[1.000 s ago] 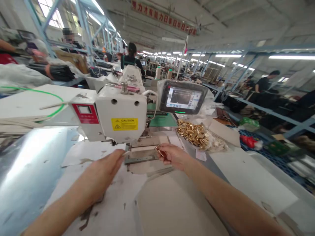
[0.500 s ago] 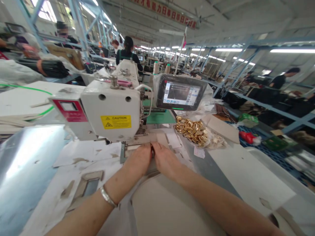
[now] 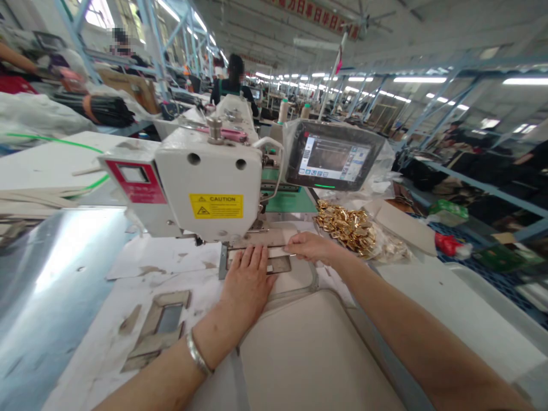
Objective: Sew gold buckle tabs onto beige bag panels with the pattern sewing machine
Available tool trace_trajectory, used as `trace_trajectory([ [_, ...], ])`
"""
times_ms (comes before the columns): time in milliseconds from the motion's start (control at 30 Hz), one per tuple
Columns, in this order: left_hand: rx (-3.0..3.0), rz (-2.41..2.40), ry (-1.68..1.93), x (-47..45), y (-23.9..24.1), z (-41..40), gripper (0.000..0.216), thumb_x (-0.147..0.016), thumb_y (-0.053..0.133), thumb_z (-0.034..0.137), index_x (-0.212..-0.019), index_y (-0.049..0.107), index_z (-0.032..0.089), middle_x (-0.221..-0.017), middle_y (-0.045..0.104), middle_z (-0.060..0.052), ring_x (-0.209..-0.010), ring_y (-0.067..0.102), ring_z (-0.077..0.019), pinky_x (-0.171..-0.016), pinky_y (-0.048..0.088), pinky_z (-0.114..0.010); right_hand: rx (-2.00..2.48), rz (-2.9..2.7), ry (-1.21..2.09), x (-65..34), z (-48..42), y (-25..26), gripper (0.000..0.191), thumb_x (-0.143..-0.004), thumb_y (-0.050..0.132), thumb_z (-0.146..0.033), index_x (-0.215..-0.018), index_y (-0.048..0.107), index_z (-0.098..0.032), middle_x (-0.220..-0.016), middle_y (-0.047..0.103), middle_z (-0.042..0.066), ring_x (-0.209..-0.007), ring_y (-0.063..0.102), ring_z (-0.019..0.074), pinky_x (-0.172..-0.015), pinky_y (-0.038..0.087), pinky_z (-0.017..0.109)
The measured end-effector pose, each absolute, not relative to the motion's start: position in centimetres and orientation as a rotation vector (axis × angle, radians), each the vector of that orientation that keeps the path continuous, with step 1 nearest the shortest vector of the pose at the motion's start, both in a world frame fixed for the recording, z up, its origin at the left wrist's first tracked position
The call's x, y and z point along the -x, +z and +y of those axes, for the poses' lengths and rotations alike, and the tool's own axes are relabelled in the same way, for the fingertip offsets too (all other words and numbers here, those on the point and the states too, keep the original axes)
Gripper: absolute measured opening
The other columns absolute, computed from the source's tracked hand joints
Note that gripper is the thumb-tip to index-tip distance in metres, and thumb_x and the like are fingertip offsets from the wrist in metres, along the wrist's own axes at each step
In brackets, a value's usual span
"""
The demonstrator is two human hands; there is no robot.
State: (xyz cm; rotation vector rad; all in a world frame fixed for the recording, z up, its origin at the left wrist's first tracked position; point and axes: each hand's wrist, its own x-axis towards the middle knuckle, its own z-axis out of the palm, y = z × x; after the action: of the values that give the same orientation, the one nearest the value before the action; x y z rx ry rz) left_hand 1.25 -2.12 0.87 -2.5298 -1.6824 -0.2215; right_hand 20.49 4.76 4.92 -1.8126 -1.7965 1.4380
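Observation:
My left hand (image 3: pixel 249 286) lies flat with its fingers stretched forward, pressing on a pale strip (image 3: pixel 276 252) in front of the sewing machine head (image 3: pixel 209 171). At the strip's right end, the thumb and fingers of my right hand (image 3: pixel 311 246) are pinched together on it. A grey metal frame (image 3: pixel 223 262) shows left of my fingertips, and a rectangular opening (image 3: pixel 280 265) lies just below the strip. Under and right of my hands is a beige panel (image 3: pixel 299 281) with rounded corners. A larger beige piece (image 3: pixel 308 354) extends from there toward me.
A touchscreen (image 3: pixel 334 157) stands behind my right hand. Gold metal fittings (image 3: pixel 346 225) are heaped to the right. A cut-out template (image 3: pixel 156 328) lies on white paper at the left. A person (image 3: pixel 233 83) sits beyond the machine.
My hands were together at the strip area; now they are apart. The left has flattened out, and the right has moved right to the strip's end. The view has shifted slightly.

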Motion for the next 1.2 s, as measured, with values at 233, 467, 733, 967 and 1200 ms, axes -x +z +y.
trace_trajectory([
  [233,2.613,-1.649,-0.329,-0.5,0.0,-1.3,0.065,-0.094,0.038,0.051,-0.144,0.039,0.010,-0.152,0.038,-0.015,-0.141,0.035,-0.0301,-0.116,0.028,-0.051,1.857,-1.709,1.427,-20.0,5.8,4.3,0.050,-0.067,0.072,-0.061,-0.069,0.045,-0.019,-0.047,0.038,-0.010,-0.041,0.025,0.0036,-0.042,0.014,0.019],
  [467,2.662,-1.693,-0.250,-0.5,0.5,-1.1,0.069,-0.093,0.036,0.054,-0.146,0.036,0.009,-0.154,0.034,-0.014,-0.143,0.030,-0.0302,-0.116,0.024,-0.054,1.917,-1.802,1.223,-19.6,6.1,3.7,0.033,-0.077,0.068,-0.046,-0.072,0.053,-0.017,-0.048,0.042,-0.009,-0.042,0.031,0.0047,-0.043,0.022,0.019],
  [733,2.630,-1.688,-0.289,-0.7,0.2,-1.0,0.063,-0.092,0.041,0.050,-0.143,0.041,0.014,-0.153,0.037,-0.014,-0.142,0.033,-0.0317,-0.113,0.026,-0.056,2.080,-2.100,0.843,-18.8,6.2,4.9,0.027,-0.079,0.068,-0.037,-0.067,0.062,-0.014,-0.052,0.060,0.001,-0.049,0.052,0.0103,-0.051,0.035,0.021],
  [967,2.478,-1.697,-0.344,-0.8,0.5,-1.9,0.062,-0.091,0.044,0.048,-0.139,0.047,0.009,-0.140,0.049,-0.024,-0.131,0.043,-0.0381,-0.105,0.035,-0.053,2.127,-2.051,1.026,-18.5,6.4,5.8,0.033,-0.082,0.064,-0.029,-0.054,0.054,-0.016,-0.044,0.051,-0.003,-0.037,0.039,0.0067,-0.042,0.031,0.021],
  [1200,2.360,-1.775,-0.206,-1.4,1.7,-2.7,0.062,-0.090,0.047,0.045,-0.137,0.049,0.005,-0.114,0.059,-0.027,-0.111,0.051,-0.0410,-0.093,0.040,-0.052,2.071,-1.902,1.220,-18.7,6.6,5.2,0.032,-0.085,0.062,-0.031,-0.059,0.051,-0.016,-0.046,0.052,-0.004,-0.035,0.036,0.0045,-0.036,0.027,0.019],
])
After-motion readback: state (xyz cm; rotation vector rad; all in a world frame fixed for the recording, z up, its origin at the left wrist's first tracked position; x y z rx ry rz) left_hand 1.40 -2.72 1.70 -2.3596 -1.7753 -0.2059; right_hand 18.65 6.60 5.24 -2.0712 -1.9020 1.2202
